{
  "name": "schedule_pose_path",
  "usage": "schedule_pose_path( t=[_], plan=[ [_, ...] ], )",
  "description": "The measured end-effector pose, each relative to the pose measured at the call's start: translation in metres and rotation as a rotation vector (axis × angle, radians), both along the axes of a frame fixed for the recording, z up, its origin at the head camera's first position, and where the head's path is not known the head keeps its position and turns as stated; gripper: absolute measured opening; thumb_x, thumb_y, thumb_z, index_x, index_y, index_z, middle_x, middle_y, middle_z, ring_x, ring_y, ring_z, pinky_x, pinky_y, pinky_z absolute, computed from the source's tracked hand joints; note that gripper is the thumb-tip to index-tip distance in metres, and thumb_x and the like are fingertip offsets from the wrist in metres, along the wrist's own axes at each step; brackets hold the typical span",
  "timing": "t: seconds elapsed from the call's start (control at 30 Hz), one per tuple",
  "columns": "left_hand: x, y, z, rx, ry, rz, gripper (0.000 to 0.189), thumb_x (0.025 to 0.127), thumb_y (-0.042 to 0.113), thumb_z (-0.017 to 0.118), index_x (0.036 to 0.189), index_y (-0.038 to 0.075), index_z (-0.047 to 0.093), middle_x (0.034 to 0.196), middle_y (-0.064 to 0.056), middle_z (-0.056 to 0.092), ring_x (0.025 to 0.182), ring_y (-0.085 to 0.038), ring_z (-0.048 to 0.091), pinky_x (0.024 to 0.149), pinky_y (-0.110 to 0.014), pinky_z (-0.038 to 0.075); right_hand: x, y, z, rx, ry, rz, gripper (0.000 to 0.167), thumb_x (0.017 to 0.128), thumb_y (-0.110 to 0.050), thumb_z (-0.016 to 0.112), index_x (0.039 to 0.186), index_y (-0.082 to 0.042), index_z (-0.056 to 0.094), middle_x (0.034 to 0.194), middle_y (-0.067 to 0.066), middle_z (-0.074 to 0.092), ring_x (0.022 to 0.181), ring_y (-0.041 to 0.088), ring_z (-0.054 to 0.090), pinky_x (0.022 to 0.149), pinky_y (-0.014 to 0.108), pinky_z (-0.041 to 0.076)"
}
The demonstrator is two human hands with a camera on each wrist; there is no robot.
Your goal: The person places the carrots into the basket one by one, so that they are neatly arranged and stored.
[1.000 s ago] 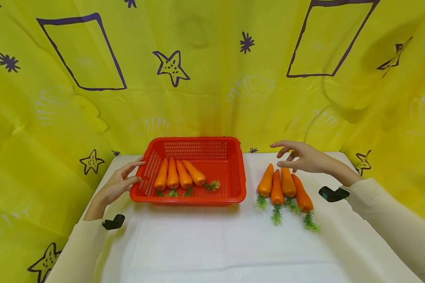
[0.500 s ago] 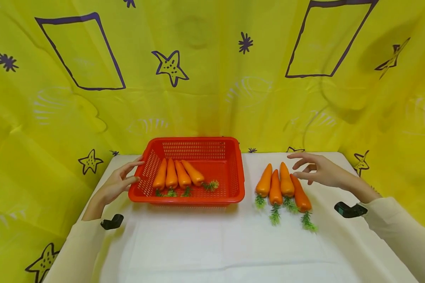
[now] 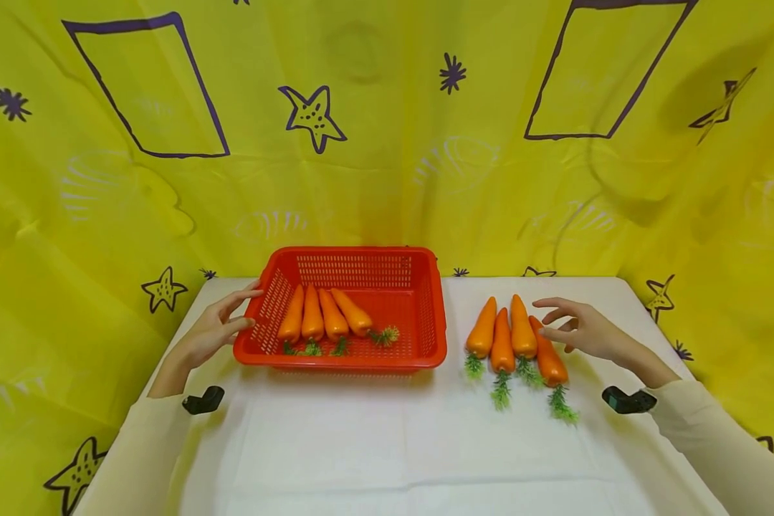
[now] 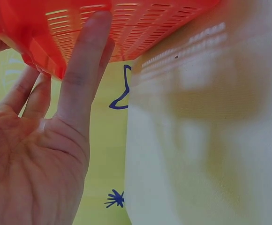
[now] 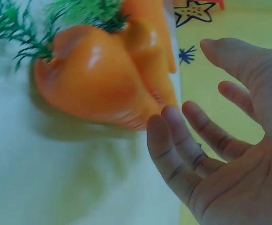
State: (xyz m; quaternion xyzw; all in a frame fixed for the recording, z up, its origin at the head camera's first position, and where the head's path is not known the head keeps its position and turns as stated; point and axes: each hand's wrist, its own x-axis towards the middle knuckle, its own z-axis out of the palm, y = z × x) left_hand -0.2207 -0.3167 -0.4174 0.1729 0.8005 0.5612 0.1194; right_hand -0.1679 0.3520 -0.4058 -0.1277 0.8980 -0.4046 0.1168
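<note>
Left of the red plastic basket (image 3: 342, 363), my left hand (image 3: 213, 331) has its fingertips and thumb against the left rim. The left wrist view shows that hand (image 4: 47, 140) with long, spread fingers reaching to the basket's perforated wall (image 4: 140, 28). Several orange carrots (image 3: 312, 315) with green tops lie side by side inside. A second group of carrots (image 3: 502, 344) lies on the table to the right. My right hand (image 3: 587, 330), loosely bent and holding nothing, hovers beside the rightmost carrot (image 3: 550, 358). In the right wrist view its fingertips (image 5: 159, 131) overlap a carrot's lower edge (image 5: 94, 79).
A white cloth covers the table (image 3: 335, 437). Behind and along both sides hangs a yellow curtain (image 3: 374, 186) with star and rectangle drawings. The basket stands near the table's back edge, left of the loose carrots.
My right hand has moved right from above the carrots, then come down beside the rightmost one. The left hand stays at the basket's rim.
</note>
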Motion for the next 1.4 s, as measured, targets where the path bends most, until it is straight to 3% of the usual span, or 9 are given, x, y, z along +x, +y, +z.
schedule_pose_path(
  t=[0.27, 0.6, 1.03, 1.4],
  plan=[
    [0.001, 0.002, 0.003, 0.005, -0.005, 0.0, 0.053, 0.103, 0.007, 0.057, 0.154, 0.003, 0.041, 0.173, -0.005, 0.013, 0.148, -0.046, 0.026, 0.082, -0.038, 0.058, 0.003, 0.003, -0.011, -0.009, -0.103, -0.007, 0.064, 0.097, -0.019, 0.073, 0.15, 0.002, 0.043, 0.129, 0.036, 0.049, 0.077, 0.025, 0.066, 0.068, 0.038, 0.059],
    [0.002, 0.004, 0.005, -0.006, -0.006, 0.01, 0.053, 0.103, 0.009, 0.057, 0.154, 0.004, 0.042, 0.172, -0.003, 0.014, 0.142, -0.033, 0.039, 0.084, -0.036, 0.058, 0.004, 0.007, -0.016, -0.02, -0.211, 0.006, 0.073, 0.096, -0.021, 0.074, 0.154, 0.003, 0.036, 0.129, 0.035, 0.052, 0.089, 0.027, 0.068, 0.074, 0.037, 0.06],
    [0.001, 0.003, 0.005, 0.007, -0.011, 0.001, 0.053, 0.104, 0.007, 0.056, 0.155, 0.004, 0.04, 0.173, -0.004, 0.013, 0.148, -0.046, 0.027, 0.085, -0.036, 0.057, 0.005, 0.009, -0.016, -0.08, -0.27, 0.019, 0.075, 0.096, -0.016, 0.073, 0.155, 0.006, 0.032, 0.125, 0.034, 0.053, 0.088, 0.03, 0.069, 0.072, 0.04, 0.061],
    [0.001, 0.003, 0.003, 0.01, -0.015, 0.001, 0.054, 0.104, 0.007, 0.056, 0.155, 0.003, 0.04, 0.173, -0.005, 0.012, 0.149, -0.048, 0.025, 0.085, -0.035, 0.057, 0.005, 0.009, -0.017, -0.071, -0.273, 0.02, 0.076, 0.096, -0.017, 0.074, 0.155, 0.006, 0.032, 0.123, 0.031, 0.055, 0.086, 0.03, 0.069, 0.071, 0.039, 0.062]
  ],
)
